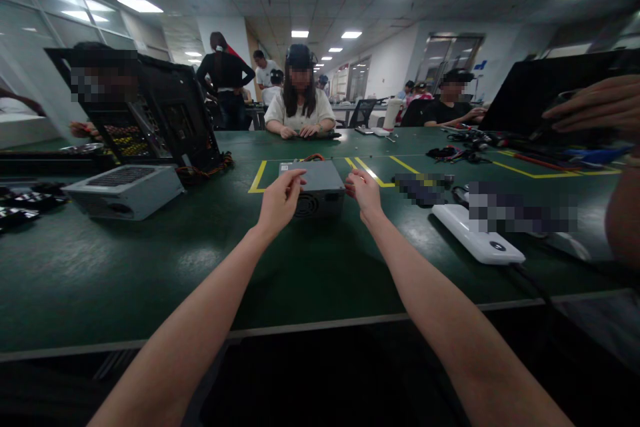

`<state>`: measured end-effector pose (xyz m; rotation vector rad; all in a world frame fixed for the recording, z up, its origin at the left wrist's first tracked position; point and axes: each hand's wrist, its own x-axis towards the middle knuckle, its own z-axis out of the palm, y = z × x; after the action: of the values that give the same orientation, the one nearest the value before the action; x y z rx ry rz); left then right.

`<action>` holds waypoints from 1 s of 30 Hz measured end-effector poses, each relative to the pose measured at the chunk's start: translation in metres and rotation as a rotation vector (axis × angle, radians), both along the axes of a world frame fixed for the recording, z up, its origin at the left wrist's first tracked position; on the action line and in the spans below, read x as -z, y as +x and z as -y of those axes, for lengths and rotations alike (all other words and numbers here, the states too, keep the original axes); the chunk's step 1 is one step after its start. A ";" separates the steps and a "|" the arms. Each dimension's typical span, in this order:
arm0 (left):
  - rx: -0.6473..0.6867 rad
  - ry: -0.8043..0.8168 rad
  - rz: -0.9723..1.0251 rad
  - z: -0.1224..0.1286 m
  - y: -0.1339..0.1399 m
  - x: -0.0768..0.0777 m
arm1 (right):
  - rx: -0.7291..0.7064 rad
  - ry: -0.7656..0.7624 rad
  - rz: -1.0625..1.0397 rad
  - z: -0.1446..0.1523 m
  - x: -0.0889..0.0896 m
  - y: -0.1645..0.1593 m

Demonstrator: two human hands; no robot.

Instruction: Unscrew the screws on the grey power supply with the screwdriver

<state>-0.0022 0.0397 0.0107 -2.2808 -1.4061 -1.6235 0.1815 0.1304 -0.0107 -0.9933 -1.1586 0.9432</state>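
A grey metal power supply unit (320, 177) sits on the green table in front of me, its round fan grille facing my side. My left hand (281, 197) is at its left front corner, fingers loosely bent and reaching over the top edge; whether they touch the metal I cannot tell. Just off the right side of the unit is my right hand (366, 193), its fingers half curled and apart, with nothing visible in them. Some coloured cables (315, 157) show behind the unit's far edge.
A second power supply (127, 190) lies at left, near an opened black computer case (165, 113). At right are a white power bank (477, 235), cable bundles (457, 152) and another person's hand (600, 107). Yellow tape (257, 177) marks the table. A person (300, 103) sits opposite.
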 end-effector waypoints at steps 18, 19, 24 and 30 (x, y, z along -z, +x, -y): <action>-0.252 -0.265 -0.802 0.019 0.037 0.027 | -0.054 0.186 -0.040 0.152 -0.039 0.044; -0.261 -0.273 -0.806 0.018 0.037 0.027 | 0.009 0.210 -0.001 0.154 -0.035 0.046; -0.244 -0.275 -0.779 0.016 0.036 0.030 | 0.203 0.261 0.157 0.154 -0.021 0.045; -0.146 -0.272 -0.499 0.018 0.032 0.028 | 0.195 0.315 0.253 0.144 -0.034 0.031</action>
<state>0.0300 0.0216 -0.0175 -2.4076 -1.6725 -0.7794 0.2121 -0.0133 0.0232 -0.9642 -1.3451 0.4695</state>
